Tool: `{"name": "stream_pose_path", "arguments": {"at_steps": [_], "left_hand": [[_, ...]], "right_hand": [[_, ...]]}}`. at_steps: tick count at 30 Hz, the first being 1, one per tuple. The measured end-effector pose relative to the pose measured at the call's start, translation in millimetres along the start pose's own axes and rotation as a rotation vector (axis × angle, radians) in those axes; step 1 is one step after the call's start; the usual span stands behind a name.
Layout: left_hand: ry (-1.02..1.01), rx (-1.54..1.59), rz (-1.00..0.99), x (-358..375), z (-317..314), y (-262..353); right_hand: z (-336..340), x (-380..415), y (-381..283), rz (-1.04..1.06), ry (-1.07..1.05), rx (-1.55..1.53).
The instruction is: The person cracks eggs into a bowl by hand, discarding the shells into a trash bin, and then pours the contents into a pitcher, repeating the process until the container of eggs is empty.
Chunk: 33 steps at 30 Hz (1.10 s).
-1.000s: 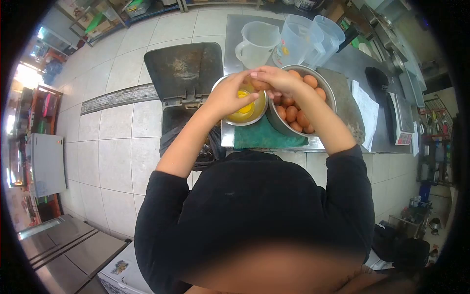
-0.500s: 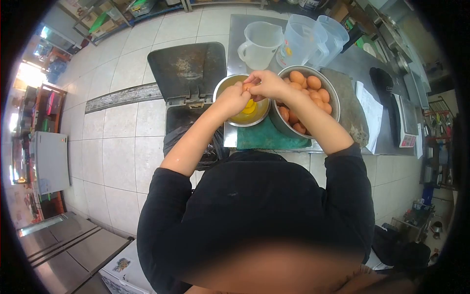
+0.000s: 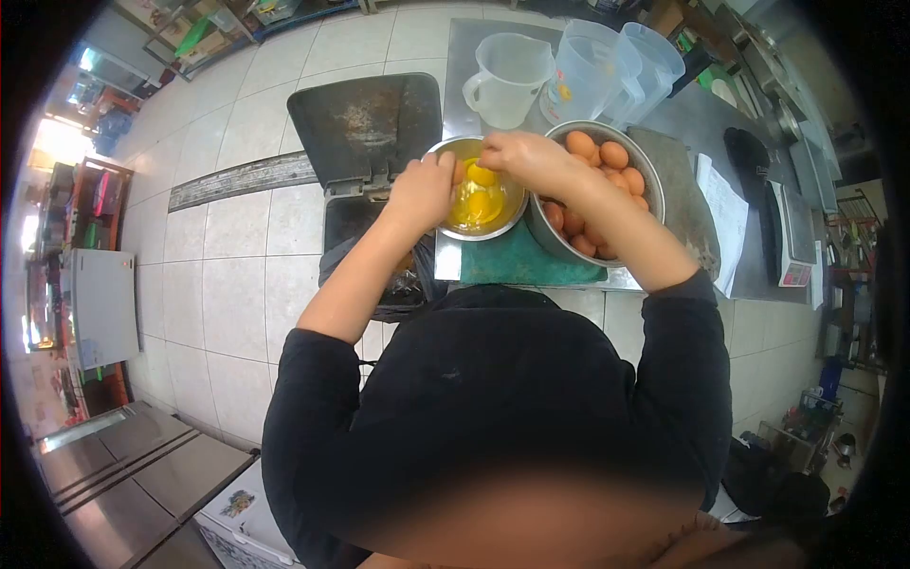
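Note:
A metal bowl point(image 3: 517, 216) holds raw yolks and egg white point(image 3: 476, 205). Over its left rim my left hand point(image 3: 425, 192) has its fingers curled round a piece of eggshell point(image 3: 460, 172). My right hand point(image 3: 523, 159) is over the bowl's upper right rim with its fingers closed; whatever it holds is hidden. Between the hands a yolk point(image 3: 483, 174) shows over the bowl. Just right of the bowl, under my right forearm, stands a large metal pot point(image 3: 656, 180) of brown eggs point(image 3: 614, 155). A green cloth point(image 3: 521, 261) lies beneath the bowl and pot.
Left of the metal table point(image 3: 463, 47) stands an open black bin point(image 3: 365, 123) with a bag inside. Behind the bowl are a clear jug point(image 3: 512, 83) and more plastic jugs point(image 3: 583, 71). To the right lie a grey cloth point(image 3: 678, 185), papers point(image 3: 722, 223) and a scale point(image 3: 794, 237).
My hands have moved apart, the left one leftward and the right one slightly right. The egg between them has been opened, and more yolk and white show in the bowl.

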<state>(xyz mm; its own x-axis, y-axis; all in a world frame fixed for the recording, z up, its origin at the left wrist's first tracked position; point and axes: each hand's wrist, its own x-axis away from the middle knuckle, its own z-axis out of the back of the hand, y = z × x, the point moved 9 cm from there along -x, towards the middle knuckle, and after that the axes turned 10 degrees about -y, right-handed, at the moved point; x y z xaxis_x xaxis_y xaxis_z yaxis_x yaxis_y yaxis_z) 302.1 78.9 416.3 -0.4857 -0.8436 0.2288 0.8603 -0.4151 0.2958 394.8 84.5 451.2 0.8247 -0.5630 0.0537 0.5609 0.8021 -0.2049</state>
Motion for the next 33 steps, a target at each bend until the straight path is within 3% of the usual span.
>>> {"name": "stream_pose_path", "arguments": {"at_steps": [2,3,4,5,6,7,9,11,13,14,15,16,17,18,20,22,24,25,27,28,29,31,32,33], "left_hand": [[0.241,0.203,-0.034,7.2,18.4,-10.9],[0.237,0.205,-0.035,9.0,23.2,-6.5],[0.099,0.809,-0.024,8.3,16.8,-9.0],[-0.057,1.408,-0.010,7.8,1.7,-3.1],[-0.060,1.534,-0.063,6.1,-2.2,-2.1],[-0.066,1.533,-0.069,9.2,-6.6,-5.4],[0.122,1.425,-0.062,32.5,-1.0,-27.6],[0.070,1.245,0.119,67.0,-6.5,-55.8],[0.109,0.912,0.167,87.8,-37.9,-100.6],[0.105,0.915,0.167,96.5,-56.0,-106.7],[0.052,0.527,0.417,111.7,-74.5,-124.8],[0.002,0.126,0.649,124.1,-77.1,-140.3],[0.008,0.131,0.653,123.0,-79.2,-145.5],[0.031,0.342,0.584,120.2,-85.3,-145.6],[0.120,0.623,0.408,111.2,-89.7,-140.4],[0.124,0.605,0.389,102.1,-75.7,-129.2],[0.146,0.597,0.376,96.2,-50.9,-108.1],[0.150,0.603,0.375,92.4,-48.1,-107.7],[0.279,0.758,0.151,78.0,-32.0,-97.6],[0.336,0.736,0.134,75.1,-20.3,-89.8],[0.333,0.734,0.134,69.8,-12.6,-82.8],[0.382,0.671,0.042,59.1,9.6,-62.0],[0.419,0.630,0.002,55.1,17.8,-52.0],[0.420,0.628,0.000,51.1,22.4,-45.2]], "right_hand": [[13.6,-2.5,-4.6,-0.044,0.023,-0.031],[32.6,-2.8,-14.6,-0.050,0.159,-0.142],[49.6,-1.0,-22.1,-0.059,0.296,-0.254],[54.4,-4.0,-31.2,-0.064,0.294,-0.256],[58.9,-7.9,-43.1,-0.004,0.279,-0.303],[65.3,-8.8,-50.3,0.055,0.265,-0.348],[91.5,4.6,-45.4,0.089,0.339,-0.298],[105.8,38.1,4.9,-0.213,0.376,-0.440],[77.6,64.9,45.2,-0.473,0.116,-0.292],[55.8,73.8,51.6,-0.646,-0.099,-0.188],[35.1,87.9,54.1,-0.810,-0.318,-0.078],[23.9,92.1,51.6,-0.806,-0.318,-0.074],[23.2,92.7,48.1,-0.748,-0.176,0.041],[23.2,94.4,43.6,-0.685,-0.042,0.149],[7.2,88.5,54.0,-0.565,-0.031,0.064],[-7.3,83.8,60.9,-0.453,0.000,-0.009],[5.3,88.5,65.6,-0.414,0.287,-0.243],[13.2,88.3,64.5,-0.413,0.283,-0.236],[-15.1,88.4,74.1,-0.480,0.362,-1.747],[-7.9,78.6,69.0,-0.396,0.448,-1.801],[-6.6,69.4,60.7,-0.396,0.450,-1.803],[19.7,59.7,52.1,-0.433,0.556,-1.282],[44.4,55.5,37.2,-0.258,0.719,-0.763],[40.8,56.6,41.5,-0.257,0.723,-0.761]]}}
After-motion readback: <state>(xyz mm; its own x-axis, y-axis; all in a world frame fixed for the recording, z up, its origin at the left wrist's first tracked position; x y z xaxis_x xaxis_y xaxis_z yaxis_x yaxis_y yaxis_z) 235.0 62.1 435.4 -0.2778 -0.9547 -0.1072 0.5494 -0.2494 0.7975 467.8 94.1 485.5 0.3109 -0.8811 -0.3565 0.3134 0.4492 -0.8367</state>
